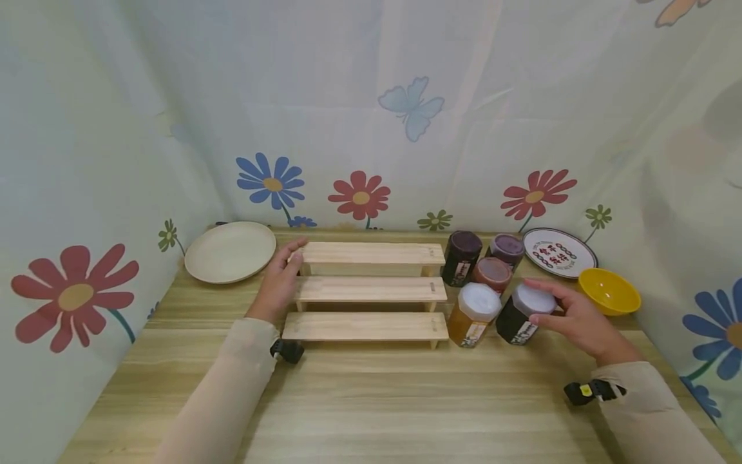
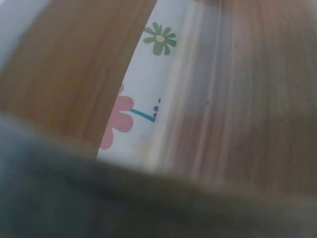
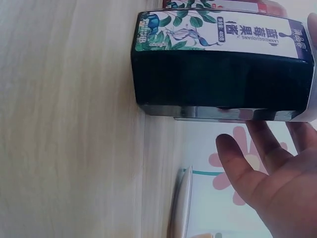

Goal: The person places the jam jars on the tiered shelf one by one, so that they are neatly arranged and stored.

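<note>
A three-step wooden display rack stands mid-table. My left hand holds the left end of its top board, thumb in front and fingers toward the back. In the left wrist view, a wooden board fills the right side; the fingers are hidden. My right hand has its thumb and fingers on opposite sides of a white-lidded jar of dark blueberry jam. In the right wrist view, the jam jar stands on the table; some fingers pass behind it, one fingertip apart from its side.
Beside the jam stands an amber jar, with a reddish-lidded jar, a dark jar and a purple-lidded jar behind. A patterned plate and yellow bowl lie right, a cream plate left.
</note>
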The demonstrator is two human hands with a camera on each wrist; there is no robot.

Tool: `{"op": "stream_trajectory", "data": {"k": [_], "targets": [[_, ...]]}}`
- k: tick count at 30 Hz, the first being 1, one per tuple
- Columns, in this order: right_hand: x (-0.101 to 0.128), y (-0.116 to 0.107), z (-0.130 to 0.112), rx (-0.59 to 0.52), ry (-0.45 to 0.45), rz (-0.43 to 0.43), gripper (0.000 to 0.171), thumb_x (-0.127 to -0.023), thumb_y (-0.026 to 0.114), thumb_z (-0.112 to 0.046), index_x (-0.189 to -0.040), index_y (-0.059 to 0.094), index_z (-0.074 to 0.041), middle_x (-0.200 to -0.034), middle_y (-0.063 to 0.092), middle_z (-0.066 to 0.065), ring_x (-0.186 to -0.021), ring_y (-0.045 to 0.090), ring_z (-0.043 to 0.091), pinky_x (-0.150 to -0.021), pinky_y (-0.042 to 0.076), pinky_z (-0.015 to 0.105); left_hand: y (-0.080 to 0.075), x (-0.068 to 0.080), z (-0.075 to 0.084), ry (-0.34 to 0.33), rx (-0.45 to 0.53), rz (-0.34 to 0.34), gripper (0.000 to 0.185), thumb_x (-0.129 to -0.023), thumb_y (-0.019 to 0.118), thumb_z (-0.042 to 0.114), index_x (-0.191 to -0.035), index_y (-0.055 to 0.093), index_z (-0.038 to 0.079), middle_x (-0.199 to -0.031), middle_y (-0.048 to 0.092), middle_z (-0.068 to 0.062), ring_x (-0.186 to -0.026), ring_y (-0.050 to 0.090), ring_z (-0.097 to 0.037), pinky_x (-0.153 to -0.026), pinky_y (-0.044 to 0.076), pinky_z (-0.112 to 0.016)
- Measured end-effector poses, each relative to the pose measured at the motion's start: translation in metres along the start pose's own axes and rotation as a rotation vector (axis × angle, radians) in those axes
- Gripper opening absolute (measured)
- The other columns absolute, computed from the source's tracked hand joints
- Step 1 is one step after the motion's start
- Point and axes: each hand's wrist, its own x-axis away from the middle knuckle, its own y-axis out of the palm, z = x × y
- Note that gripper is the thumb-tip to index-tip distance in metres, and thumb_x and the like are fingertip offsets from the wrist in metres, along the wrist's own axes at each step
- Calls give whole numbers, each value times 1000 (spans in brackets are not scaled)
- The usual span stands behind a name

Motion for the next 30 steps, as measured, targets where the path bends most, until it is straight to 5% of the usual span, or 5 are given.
{"op": "stream_trajectory", "data": {"k": [14,17,21,24,30], "targets": [[0,1,-8,-19,110,42,67,-99,78,-28,-156,50,-8,-156,46,25,-121,52,41,-85,52,17,0,-2,-5,24,18,2,45,-116,38,22,-159,44,11,-151,42,-22,-117,43,-44,-98,34,-43],[2,0,-9,-31,106,63,65,-99,77,-26,-155,51,-7,-154,47,25,-118,53,39,-83,54,18,0,-1,-5,32,14,-4,44,-116,38,21,-159,44,10,-148,42,-24,-115,43,-43,-96,35,-42],[7,-4,-14,-25,76,124,60,-99,78,-22,-151,55,-5,-143,53,16,-106,61,19,-80,56,18,1,0,-3,41,-3,-7,44,-116,39,20,-159,44,8,-161,37,-18,-121,43,-44,-101,35,-43],[9,-9,-22,-30,83,161,59,-99,77,-20,-152,55,-8,-140,52,13,-97,61,6,-78,56,17,0,-6,-14,49,-8,-8,45,-116,38,20,-160,43,11,-162,37,-18,-118,43,-45,-99,35,-44],[13,-21,-44,-54,25,217,59,-98,76,-8,-153,56,-12,-135,49,-1,-95,61,3,-76,57,16,-2,-17,-39,81,-32,3,46,-116,38,30,-161,43,19,-156,41,-14,-114,45,-39,-95,36,-42]]}}
